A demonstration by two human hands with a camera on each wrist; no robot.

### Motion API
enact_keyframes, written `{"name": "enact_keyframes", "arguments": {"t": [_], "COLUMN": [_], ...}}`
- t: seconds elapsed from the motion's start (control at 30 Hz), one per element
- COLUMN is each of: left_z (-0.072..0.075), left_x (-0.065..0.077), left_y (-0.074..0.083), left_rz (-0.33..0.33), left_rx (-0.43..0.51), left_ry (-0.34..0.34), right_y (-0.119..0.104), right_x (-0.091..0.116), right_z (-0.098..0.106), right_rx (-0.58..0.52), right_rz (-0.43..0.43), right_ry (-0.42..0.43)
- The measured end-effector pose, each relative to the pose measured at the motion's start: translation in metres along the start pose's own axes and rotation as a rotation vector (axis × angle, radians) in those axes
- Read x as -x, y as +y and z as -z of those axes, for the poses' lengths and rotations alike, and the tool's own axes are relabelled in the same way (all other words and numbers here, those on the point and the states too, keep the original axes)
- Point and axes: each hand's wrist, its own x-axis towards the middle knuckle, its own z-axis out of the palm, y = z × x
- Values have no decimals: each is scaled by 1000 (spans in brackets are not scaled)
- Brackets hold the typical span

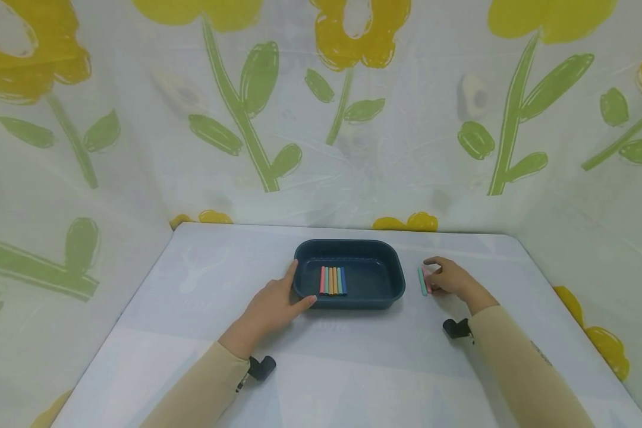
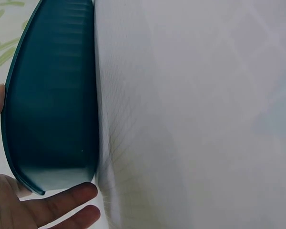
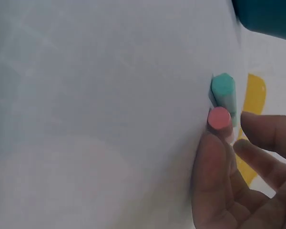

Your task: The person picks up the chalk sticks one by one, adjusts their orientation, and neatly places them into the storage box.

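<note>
A dark teal tray point(image 1: 377, 273) stands on the table. My left hand point(image 1: 267, 309) is at its left front corner, thumb on the front rim and index finger along the left rim. The left wrist view shows fingers point(image 2: 62, 202) stretched out by the tray's end wall. Right of the tray, a mint green chalk stick point(image 3: 223, 86) and a pink chalk stick point(image 3: 219, 118) lie side by side. My right hand point(image 1: 449, 278) is bent over them, its thumb point(image 3: 212, 162) right against the pink stick and its index fingertip just above the pair, apart from the thumb.
Inside the tray, a row of several coloured chalk sticks point(image 1: 333, 280) lies left of the middle. The white table point(image 1: 353, 368) meets flower-printed cloth walls point(image 1: 406, 148) at the back and sides. Small black wrist cameras point(image 1: 262, 367) hang under both sleeves.
</note>
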Motion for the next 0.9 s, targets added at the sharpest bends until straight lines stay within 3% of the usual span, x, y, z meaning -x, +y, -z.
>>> {"name": "enact_keyframes", "arguments": {"t": [0.33, 0.73, 0.9], "left_z": [-1, -1, -1], "left_x": [0, 0, 0], "left_y": [0, 0, 1], "left_rz": [4, -4, 1], "left_rx": [-3, -3, 0], "left_ry": [-4, -1, -5], "right_y": [3, 11, 6], "right_x": [0, -1, 6], "right_z": [12, 9, 10], "right_rx": [-30, -25, -77], "right_rz": [56, 31, 20], "right_ry": [-154, -84, -79]}}
